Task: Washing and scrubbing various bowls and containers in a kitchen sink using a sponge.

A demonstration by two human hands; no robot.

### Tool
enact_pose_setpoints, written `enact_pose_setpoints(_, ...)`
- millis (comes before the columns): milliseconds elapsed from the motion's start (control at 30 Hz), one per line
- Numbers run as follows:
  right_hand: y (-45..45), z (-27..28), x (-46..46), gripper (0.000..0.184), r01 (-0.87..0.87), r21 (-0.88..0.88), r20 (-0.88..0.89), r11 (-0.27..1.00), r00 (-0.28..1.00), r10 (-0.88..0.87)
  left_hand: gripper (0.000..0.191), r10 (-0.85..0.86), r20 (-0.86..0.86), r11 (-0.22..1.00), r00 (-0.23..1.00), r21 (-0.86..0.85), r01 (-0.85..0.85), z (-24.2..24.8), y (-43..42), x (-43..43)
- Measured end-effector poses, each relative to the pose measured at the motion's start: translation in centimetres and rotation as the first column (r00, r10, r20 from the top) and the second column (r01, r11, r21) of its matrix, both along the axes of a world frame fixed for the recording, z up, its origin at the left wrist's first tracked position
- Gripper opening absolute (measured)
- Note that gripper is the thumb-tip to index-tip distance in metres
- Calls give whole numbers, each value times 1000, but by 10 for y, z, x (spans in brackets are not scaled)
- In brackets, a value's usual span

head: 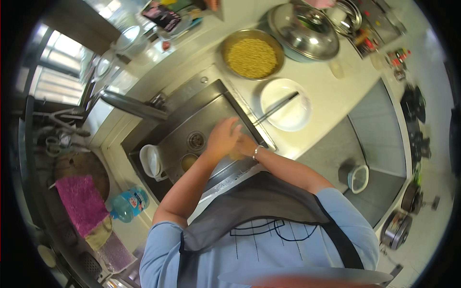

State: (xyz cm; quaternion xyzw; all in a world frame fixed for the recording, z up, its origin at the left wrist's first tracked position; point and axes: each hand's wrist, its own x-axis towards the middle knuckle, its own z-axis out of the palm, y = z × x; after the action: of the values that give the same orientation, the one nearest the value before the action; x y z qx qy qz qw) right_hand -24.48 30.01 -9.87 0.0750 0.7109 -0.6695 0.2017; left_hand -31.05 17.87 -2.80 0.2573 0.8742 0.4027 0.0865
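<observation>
My left hand (222,138) is above the stainless steel sink (219,104), its fingers a little apart and nothing seen between them. It overlaps my right hand (246,145), which wears a bracelet (256,153) at the wrist. The right fingers are mostly hidden, and a yellowish patch below them is too blurred to name. A round drain (196,140) lies left of the hands. Partly behind my left forearm is a small round vessel (188,162). A white plastic container (150,158) stands at the sink's left side.
The faucet (129,106) reaches over the sink from the back. On the right counter are a white dish (288,120) with chopsticks (277,107) across it, a metal basin of yellow beans or kernels (252,57) and a lidded pot (306,34). A plastic bottle (131,204) lies left.
</observation>
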Motion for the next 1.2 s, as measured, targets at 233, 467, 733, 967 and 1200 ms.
enact_pose_setpoints(233,-3,-55,-5,45,199,-4,197,980,961,-194,40,699,582,715,415,-574,-399,-148,-195,60)
enact_pose_setpoints(467,3,-31,-15,49,54,113,250,992,965,-81,34,649,750,554,-131,-583,-594,-201,-226,87)
enact_pose_setpoints(733,5,-19,-9,35,129,24,287,991,949,-131,34,400,917,686,17,-287,-669,-222,-184,71)
enact_pose_setpoints(967,3,-31,-14,40,234,-101,349,967,919,-185,53,577,565,816,590,-370,-445,-192,-127,83)
enact_pose_setpoints(1200,1,-20,-22,64,98,52,346,994,932,-110,64,494,154,797,856,-474,-374,-103,-107,15)
